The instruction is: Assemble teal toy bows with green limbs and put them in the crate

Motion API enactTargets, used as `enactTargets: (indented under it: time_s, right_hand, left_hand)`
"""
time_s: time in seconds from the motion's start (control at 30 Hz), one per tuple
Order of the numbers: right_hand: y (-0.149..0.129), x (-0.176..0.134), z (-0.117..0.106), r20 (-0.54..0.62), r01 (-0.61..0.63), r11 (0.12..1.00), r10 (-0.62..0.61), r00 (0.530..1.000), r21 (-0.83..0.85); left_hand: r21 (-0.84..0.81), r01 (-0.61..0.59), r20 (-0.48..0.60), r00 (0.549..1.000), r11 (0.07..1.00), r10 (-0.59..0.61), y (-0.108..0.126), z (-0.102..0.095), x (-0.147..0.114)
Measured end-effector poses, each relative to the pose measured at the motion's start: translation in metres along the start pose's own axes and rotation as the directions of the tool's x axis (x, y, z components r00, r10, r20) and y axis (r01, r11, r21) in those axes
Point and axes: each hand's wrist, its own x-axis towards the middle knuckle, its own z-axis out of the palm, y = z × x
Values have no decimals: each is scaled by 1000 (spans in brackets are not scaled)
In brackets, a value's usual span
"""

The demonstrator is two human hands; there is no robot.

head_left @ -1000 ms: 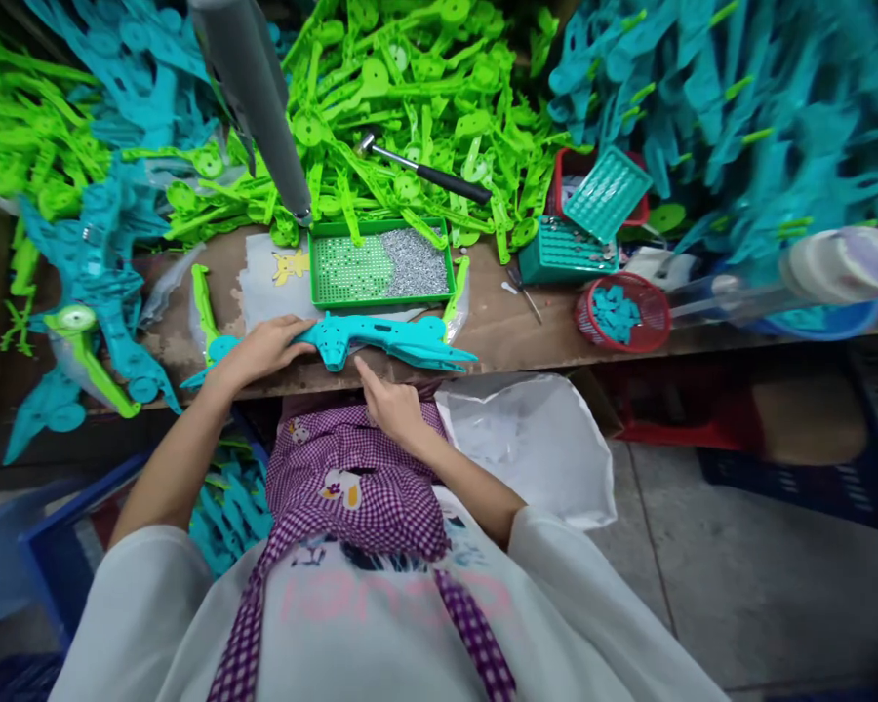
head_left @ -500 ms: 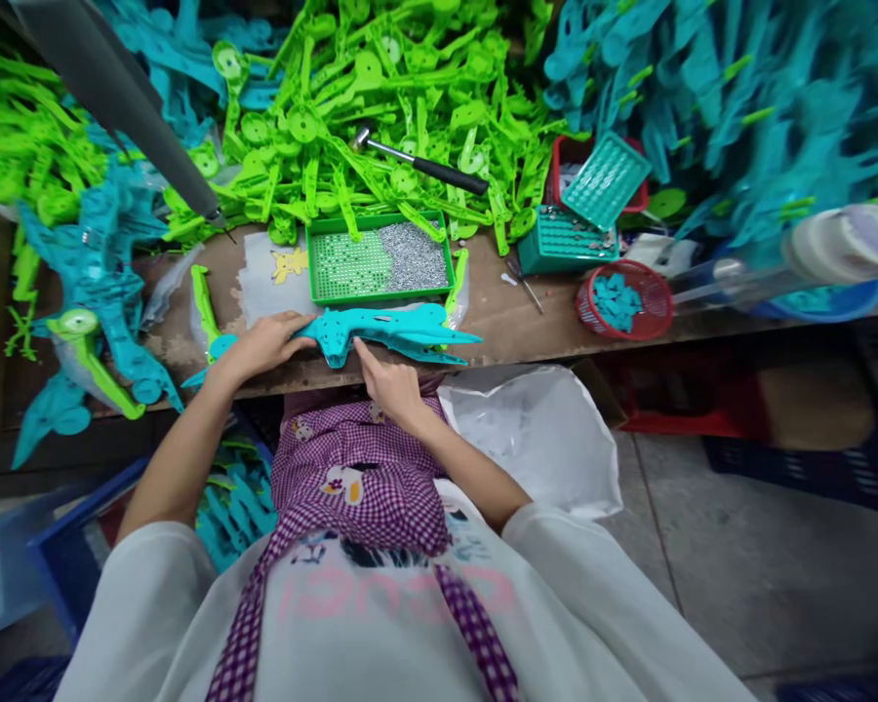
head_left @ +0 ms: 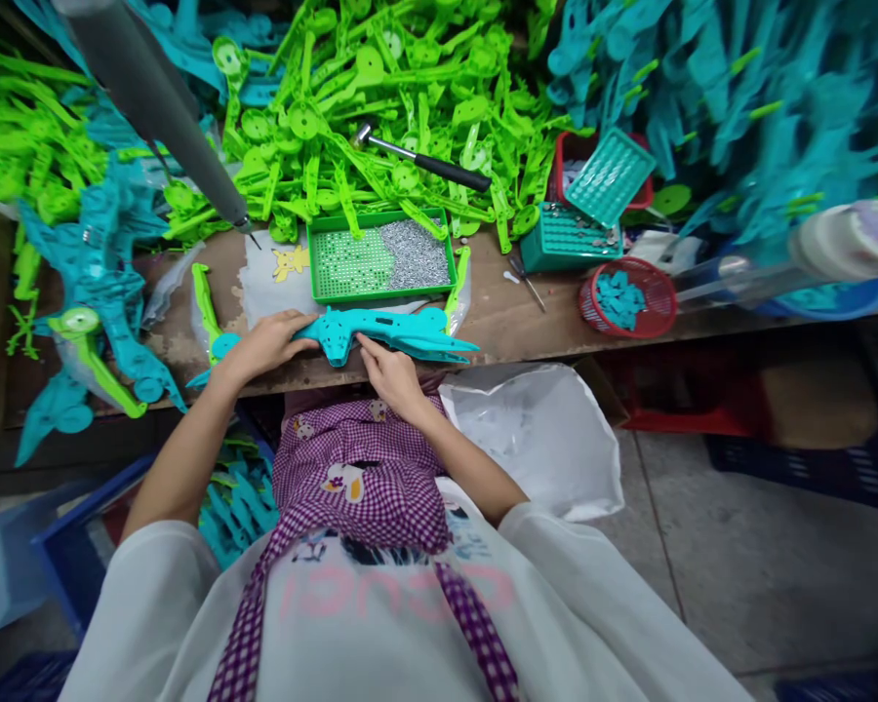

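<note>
A long turquoise plastic part (head_left: 387,325) lies along the front of the workbench, its tapered tails pointing right. My left hand (head_left: 274,341) grips its left end, fingers curled over the top. Below its middle, my right hand (head_left: 393,375) pinches the near edge just right of a downward stub; the fingertips are partly hidden. Just behind the part sits a green tray (head_left: 314,273) with small silvery screws heaped at its right and a perforated left side. A grey electric screwdriver (head_left: 212,180) hangs at upper left, its bit pointing down, touched by neither hand.
Lime-green plastic parts (head_left: 299,122) are heaped at the back, with a hammer (head_left: 439,168) on top. More turquoise parts (head_left: 99,263) lie left. To the right stand a teal tray (head_left: 556,244) and a red basket (head_left: 592,317). A white sack (head_left: 541,439) hangs below the bench edge.
The turquoise part has rolled slightly, showing more of its slotted face. My right hand has shifted slightly along its near edge. In view, the hanging screwdriver has moved right and a little down.
</note>
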Motion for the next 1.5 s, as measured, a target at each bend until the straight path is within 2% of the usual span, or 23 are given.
enactTargets:
  time_s: [0.07,0.13,0.23,0.33,0.43,0.6,0.73,1.07,1.4,1.5]
  right_hand:
    - [0,3,3,-57,-26,987,36,998,160]
    - [-1,6,8,-133,-66,978,94,987,199]
    - [-6,9,14,-260,-115,990,133,956,85]
    - [-11,10,16,-346,-85,994,58,936,-63]
    - [-15,9,12,-371,-52,973,-36,928,-224]
    - [-21,13,-2,-336,-34,913,-115,935,-407]
    - [-25,17,-16,-298,-1,895,-148,943,-446]
    - [-48,45,-38,-106,-85,882,40,994,-463]
    - [-44,40,-41,-61,-25,878,-5,998,-478]
    - [-42,39,-49,-1,24,862,-28,1000,-507]
  left_hand:
    - [-10,11,-16,1000,1000,-11,-1,2,0]
    - [-16,23,-18,1000,1000,-23,-2,4,0]
    - [-22,37,-5,999,999,-37,-3,5,0]
    - [-28,38,-7,999,999,-39,-4,5,-1]
    - [-39,27,-4,1000,999,-28,-5,4,-1]
    - [-45,1,-19,1000,999,-2,-8,5,0]
    - [-17,15,-6,1000,1000,-15,-8,6,0]
    - [-33,8,-22,1000,999,-9,-6,7,2]
    - [-8,126,-76,989,992,-126,6,11,0]
    - [-26,122,-68,990,992,-123,3,13,1]
